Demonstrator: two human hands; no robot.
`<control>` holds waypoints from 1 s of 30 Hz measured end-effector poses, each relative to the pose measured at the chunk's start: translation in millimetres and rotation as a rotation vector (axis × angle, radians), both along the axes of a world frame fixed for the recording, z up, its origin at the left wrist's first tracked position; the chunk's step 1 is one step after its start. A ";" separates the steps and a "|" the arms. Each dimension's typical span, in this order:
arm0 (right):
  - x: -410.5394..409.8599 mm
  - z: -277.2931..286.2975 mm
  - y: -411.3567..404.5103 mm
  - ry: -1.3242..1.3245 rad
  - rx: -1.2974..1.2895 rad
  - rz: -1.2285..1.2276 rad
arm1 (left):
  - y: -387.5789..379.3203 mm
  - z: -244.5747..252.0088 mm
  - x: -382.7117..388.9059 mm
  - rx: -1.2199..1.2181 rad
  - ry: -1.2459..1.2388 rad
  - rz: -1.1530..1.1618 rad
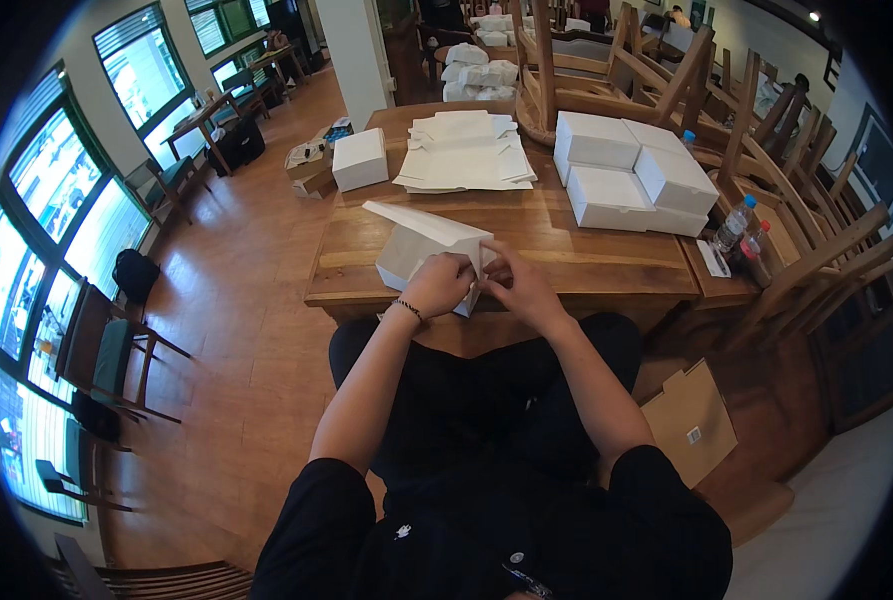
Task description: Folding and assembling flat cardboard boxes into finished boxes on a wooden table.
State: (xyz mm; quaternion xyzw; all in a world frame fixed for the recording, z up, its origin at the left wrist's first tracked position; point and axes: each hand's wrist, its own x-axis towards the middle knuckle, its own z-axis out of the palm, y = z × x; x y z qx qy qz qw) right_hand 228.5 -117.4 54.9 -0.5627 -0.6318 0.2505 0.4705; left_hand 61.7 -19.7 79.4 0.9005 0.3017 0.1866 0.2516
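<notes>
A partly folded white cardboard box stands at the near edge of the wooden table, its lid flap raised on the far side. My left hand, with a bracelet at the wrist, grips the box's near right corner. At the same corner, the fingers of my right hand pinch the side panel. Behind the box lies a stack of flat, unfolded white box blanks. A single closed white box is to the left of the stack. Several closed white boxes are piled on the right.
Plastic bottles stand at the table's right, beside upturned wooden chairs. Cardboard cartons lie beyond the table's left edge. A brown cardboard piece is low on the right. White wrapped bundles are stacked farther back.
</notes>
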 end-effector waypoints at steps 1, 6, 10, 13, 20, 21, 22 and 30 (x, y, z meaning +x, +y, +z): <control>-3.3 6.7 -1.2 -0.022 0.019 -0.030 | -0.9 -1.1 -1.2 0.000 0.000 0.003; 3.6 27.1 -0.6 -0.207 0.008 0.001 | -4.6 -1.4 3.6 0.062 -0.005 -0.056; 1.9 27.4 0.0 -0.371 0.003 0.035 | -0.2 -7.9 -3.9 0.142 -0.022 -0.067; -6.8 25.4 -3.4 -0.402 0.005 -0.058 | -6.6 -1.7 -9.7 0.138 -0.053 -0.062; 6.6 23.7 -1.9 -0.151 -0.040 -0.043 | 23.8 -0.7 -56.3 0.317 -0.582 0.618; 6.5 23.3 -1.0 -0.147 -0.040 -0.041 | 35.5 -0.9 -60.3 0.318 -0.578 0.619; 6.5 24.0 0.4 -0.177 -0.013 -0.027 | 48.6 2.3 -62.2 0.533 -0.618 0.627; 11.8 28.3 -2.0 -0.279 -0.062 -0.023 | 87.4 -4.4 -78.6 0.098 -0.284 0.391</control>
